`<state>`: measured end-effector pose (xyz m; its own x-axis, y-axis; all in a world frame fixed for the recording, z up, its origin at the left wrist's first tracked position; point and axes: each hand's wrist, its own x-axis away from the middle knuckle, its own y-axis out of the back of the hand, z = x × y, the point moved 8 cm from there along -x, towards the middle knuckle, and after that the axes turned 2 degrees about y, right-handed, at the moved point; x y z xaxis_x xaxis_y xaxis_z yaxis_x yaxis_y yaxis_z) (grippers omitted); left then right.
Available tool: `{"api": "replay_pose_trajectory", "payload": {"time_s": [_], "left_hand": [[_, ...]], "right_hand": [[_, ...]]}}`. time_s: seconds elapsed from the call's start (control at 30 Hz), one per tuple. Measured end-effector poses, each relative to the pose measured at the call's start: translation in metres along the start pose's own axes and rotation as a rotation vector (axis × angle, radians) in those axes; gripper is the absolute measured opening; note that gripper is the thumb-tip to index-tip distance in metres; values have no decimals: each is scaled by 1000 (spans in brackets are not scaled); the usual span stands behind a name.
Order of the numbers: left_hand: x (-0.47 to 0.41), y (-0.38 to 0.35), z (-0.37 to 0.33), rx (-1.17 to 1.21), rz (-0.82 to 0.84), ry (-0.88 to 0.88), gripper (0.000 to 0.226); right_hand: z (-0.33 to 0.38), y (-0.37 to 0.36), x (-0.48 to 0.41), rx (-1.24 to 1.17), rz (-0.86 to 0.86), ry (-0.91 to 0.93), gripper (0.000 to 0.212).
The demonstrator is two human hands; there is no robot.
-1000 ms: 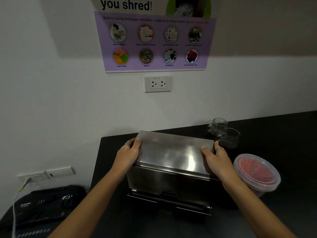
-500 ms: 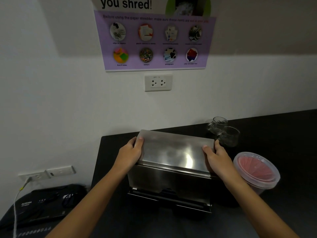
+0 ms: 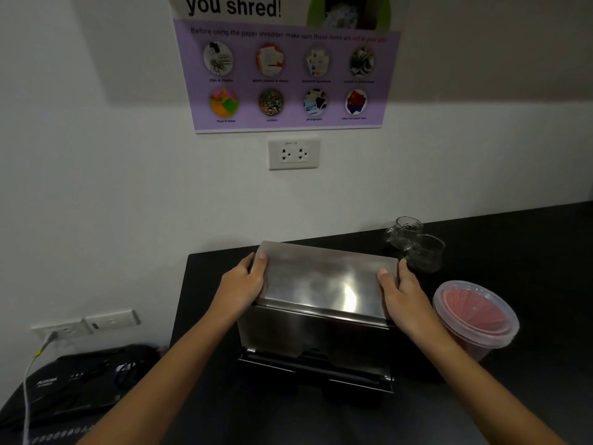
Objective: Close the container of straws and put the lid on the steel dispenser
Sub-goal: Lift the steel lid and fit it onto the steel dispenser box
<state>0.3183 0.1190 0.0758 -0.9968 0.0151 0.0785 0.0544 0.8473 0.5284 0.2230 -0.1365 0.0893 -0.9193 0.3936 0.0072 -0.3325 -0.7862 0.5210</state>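
Note:
A steel dispenser point(image 3: 314, 345) stands on the black counter point(image 3: 529, 252) in front of me. Its flat steel lid point(image 3: 324, 281) lies on top of it, tilted slightly toward me. My left hand point(image 3: 242, 287) grips the lid's left edge, thumb on top. My right hand point(image 3: 406, 297) grips the lid's right edge the same way. To the right stands a round clear container point(image 3: 475, 316) holding pink straws, with a clear lid on it.
Two clear glass cups point(image 3: 417, 242) stand behind the dispenser at the right, near the wall. A black shredder point(image 3: 80, 383) sits lower left with a white cable point(image 3: 29, 380) plugged into a wall outlet. The counter's left edge runs just left of the dispenser.
Both hands keep their grip on the lid. The lid has settled a little lower on the dispenser; otherwise nothing moved.

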Motion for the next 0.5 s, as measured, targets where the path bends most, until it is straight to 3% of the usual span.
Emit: {"api": "replay_pose_trajectory", "payload": {"time_s": [0.13,0.33,0.5], "left_hand": [[1,2,3,42,48,-2,61],[21,14,30,322,198,18,72],[30,13,36,444,228,7,75]], "right_hand": [[-3,4,3,-80,38,-16,65],[-31,7,32,-295,149,-128,70],[-35,6,44,-406,196,-90,77]]}}
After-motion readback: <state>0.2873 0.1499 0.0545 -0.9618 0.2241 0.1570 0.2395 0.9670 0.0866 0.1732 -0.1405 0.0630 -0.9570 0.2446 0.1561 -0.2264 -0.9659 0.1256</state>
